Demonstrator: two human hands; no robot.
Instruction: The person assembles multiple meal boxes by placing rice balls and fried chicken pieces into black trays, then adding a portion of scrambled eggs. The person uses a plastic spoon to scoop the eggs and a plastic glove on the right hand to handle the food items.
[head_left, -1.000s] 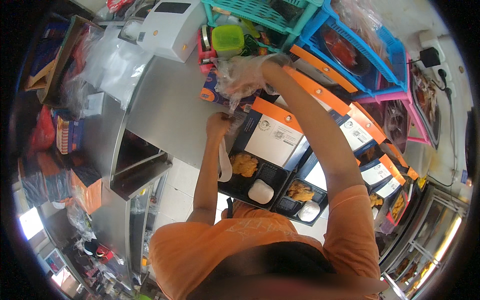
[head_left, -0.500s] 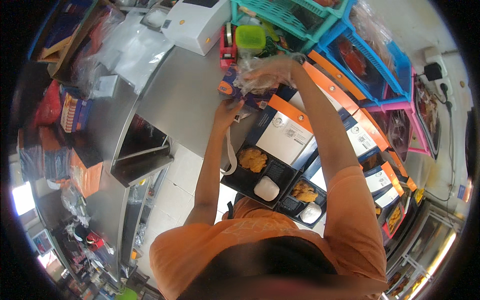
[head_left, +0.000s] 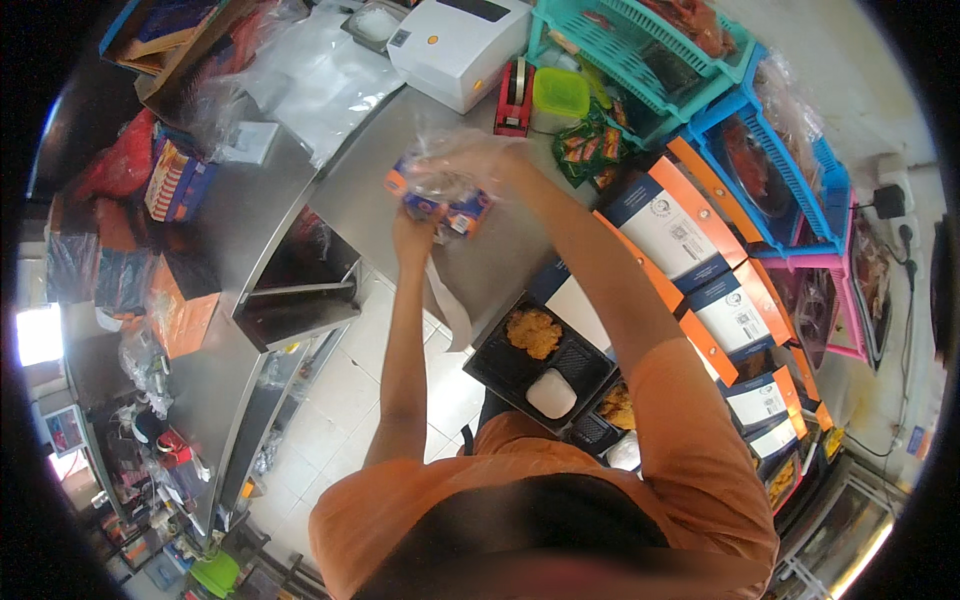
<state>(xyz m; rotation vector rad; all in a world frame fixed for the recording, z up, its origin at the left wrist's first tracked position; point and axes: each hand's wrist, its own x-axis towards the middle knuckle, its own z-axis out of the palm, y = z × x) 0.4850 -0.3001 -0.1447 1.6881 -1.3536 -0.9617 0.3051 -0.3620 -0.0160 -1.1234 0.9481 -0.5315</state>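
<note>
A small purple-and-orange carton is up over the steel counter, gripped at its near side by my left hand. A white paper strip hangs down beside my left wrist. My right hand is above the carton, with crinkled clear plastic around its fingers; whether this is a glove or a bag cannot be made out. Blur hides how those fingers are bent. Closer to my body lies an open black meal tray with fried chicken and a white wrapped portion.
Orange-and-white meal boxes stand in rows to the right, beside a second tray partly under my right arm. Beyond them are stacked baskets. A white printer, red tape dispenser and green container stand at the back.
Both hands have moved left with the carton, away from the meal boxes and over the bare steel counter. The white strip swings along with it. The whole view has shifted slightly.
</note>
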